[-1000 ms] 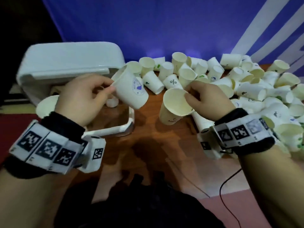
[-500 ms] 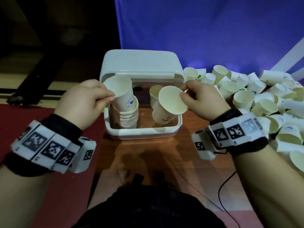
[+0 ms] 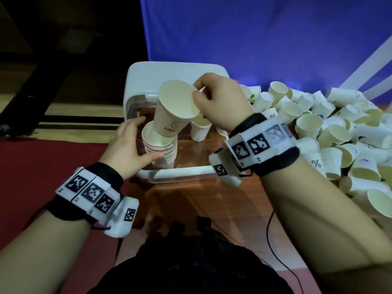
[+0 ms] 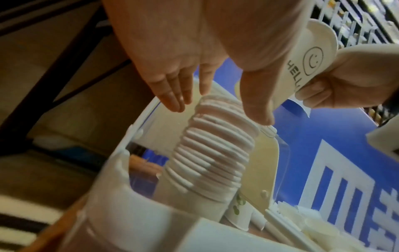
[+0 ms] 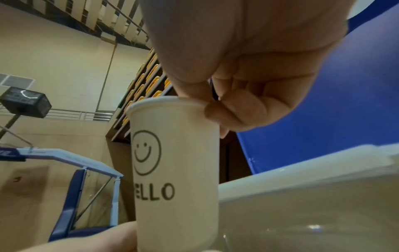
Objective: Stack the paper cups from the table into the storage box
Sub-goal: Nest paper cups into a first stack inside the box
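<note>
The white storage box [image 3: 182, 172] stands open on the wooden table, its lid tipped back. In its left half rises a tall stack of paper cups [image 3: 161, 149] [image 4: 213, 153]. My right hand [image 3: 196, 94] [image 5: 207, 104] pinches the rim of a smiley "HELLO" cup [image 3: 174, 107] [image 5: 175, 162] [image 4: 311, 59], held tilted, its base just at the stack's top. My left hand [image 3: 140, 141] [image 4: 220, 109] flanks the stack with straight fingers; the thumb touches the rims. The storage box rim [image 5: 302, 180] shows below the held cup.
A second upright cup [image 3: 199, 130] stands in the box's right half. A big heap of loose cups [image 3: 318, 128] covers the table's right side. A black cable [image 3: 269, 230] trails over the table's near edge. A red floor [image 3: 42, 158] lies left.
My left hand has let its cup go onto the stack and now steadies it with straight fingers. My right hand has carried the smiley cup left, over the stack.
</note>
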Tool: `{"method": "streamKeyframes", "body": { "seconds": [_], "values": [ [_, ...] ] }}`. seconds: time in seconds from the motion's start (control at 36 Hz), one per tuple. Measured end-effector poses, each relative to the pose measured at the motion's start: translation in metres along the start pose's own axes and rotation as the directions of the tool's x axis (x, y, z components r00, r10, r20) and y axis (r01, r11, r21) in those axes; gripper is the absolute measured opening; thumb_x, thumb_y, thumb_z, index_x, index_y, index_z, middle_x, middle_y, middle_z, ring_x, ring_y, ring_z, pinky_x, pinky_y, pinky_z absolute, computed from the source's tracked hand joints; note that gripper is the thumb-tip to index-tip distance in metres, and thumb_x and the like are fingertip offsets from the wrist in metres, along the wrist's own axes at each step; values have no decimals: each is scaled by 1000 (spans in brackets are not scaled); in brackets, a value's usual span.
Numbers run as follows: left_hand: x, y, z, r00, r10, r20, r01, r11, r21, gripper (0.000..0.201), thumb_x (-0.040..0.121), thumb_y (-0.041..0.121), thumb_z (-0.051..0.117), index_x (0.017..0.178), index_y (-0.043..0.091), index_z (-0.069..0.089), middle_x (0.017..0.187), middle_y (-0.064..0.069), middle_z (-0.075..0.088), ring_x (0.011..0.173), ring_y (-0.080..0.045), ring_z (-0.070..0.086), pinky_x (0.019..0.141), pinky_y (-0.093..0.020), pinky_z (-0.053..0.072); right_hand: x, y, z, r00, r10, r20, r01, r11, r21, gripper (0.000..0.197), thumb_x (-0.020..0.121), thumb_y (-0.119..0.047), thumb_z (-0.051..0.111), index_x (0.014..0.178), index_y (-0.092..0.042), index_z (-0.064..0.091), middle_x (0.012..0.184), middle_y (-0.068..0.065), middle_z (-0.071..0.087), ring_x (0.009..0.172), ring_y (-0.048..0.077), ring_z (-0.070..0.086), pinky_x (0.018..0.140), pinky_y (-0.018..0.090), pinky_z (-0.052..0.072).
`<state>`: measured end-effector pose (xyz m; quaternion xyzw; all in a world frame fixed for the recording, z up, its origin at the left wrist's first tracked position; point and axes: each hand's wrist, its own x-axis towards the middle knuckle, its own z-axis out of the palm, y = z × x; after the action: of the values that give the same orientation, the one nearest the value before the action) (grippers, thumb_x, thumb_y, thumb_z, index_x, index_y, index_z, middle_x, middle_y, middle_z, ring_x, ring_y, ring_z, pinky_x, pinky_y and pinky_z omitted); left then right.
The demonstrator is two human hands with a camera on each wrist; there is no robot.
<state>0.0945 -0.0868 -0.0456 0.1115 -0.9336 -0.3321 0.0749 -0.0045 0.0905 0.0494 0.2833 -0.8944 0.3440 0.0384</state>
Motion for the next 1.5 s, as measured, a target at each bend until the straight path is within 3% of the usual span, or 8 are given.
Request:
{"method": "streamKeyframes", "body": {
  "seconds": [0.14,0.33,0.5,0.67,0.81,0.97,1.17,1.5],
  "values": [
    [6,-2,13,993,-91,77,108,960,-259,85,65,25,81,135,16,34,133,-5,49,120,-21,49,103,-42,40,8,-9,31,994,-21,111,37,988,-150,18,89,-17,44,99,-14,58,83,0,58,78,19,50,69,24,37],
    [4,0,18,994,-84,69,98,968,-231,81,69,22,78,137,16,33,136,-6,46,124,-20,44,99,-28,34,-3,-2,66,963,-52,265,193,818,-542,25,94,-13,37,112,-10,54,104,7,64,85,24,56,57,28,32],
    [-4,6,11,999,-42,20,43,997,-70,92,67,28,79,142,17,26,143,-11,36,132,-26,35,110,-41,30,-5,8,59,954,-11,301,164,857,-488,34,99,-33,30,116,-14,52,92,3,55,81,22,48,67,31,34],
    [-27,55,10,969,129,-211,-109,989,101,84,69,23,77,139,16,32,143,-10,30,132,-27,24,110,-34,16,-34,47,9,960,13,281,89,934,-345,31,94,-39,43,109,-18,60,105,5,63,96,22,59,71,27,42],
    [-20,104,50,960,263,-96,-256,964,76,65,71,37,62,130,17,44,134,-7,41,120,-27,38,104,-32,28,-85,115,-63,940,214,267,-72,887,-457,28,94,-35,45,109,-18,61,105,5,64,93,21,59,74,28,43],
    [7,183,147,942,265,203,-263,964,-37,48,84,26,62,129,24,45,115,9,40,78,-2,49,76,-23,35,-157,219,-150,791,594,148,-369,655,-659,34,93,-39,45,105,-11,61,106,11,63,96,28,59,74,32,46],
    [41,261,272,901,207,381,-206,978,-43,53,88,25,56,137,17,37,139,-9,37,82,-19,53,80,-29,39,-215,293,-199,572,775,267,-395,546,-739,46,88,-48,49,113,-10,56,112,9,60,103,28,57,84,36,46],
    [56,303,353,938,64,340,-89,994,58,49,89,29,56,134,18,42,139,-11,37,117,-31,46,98,-40,36,-230,341,-212,778,528,342,-217,735,-642,27,97,-28,36,101,-11,56,97,7,54,87,25,53,68,30,33]
  ]
}}
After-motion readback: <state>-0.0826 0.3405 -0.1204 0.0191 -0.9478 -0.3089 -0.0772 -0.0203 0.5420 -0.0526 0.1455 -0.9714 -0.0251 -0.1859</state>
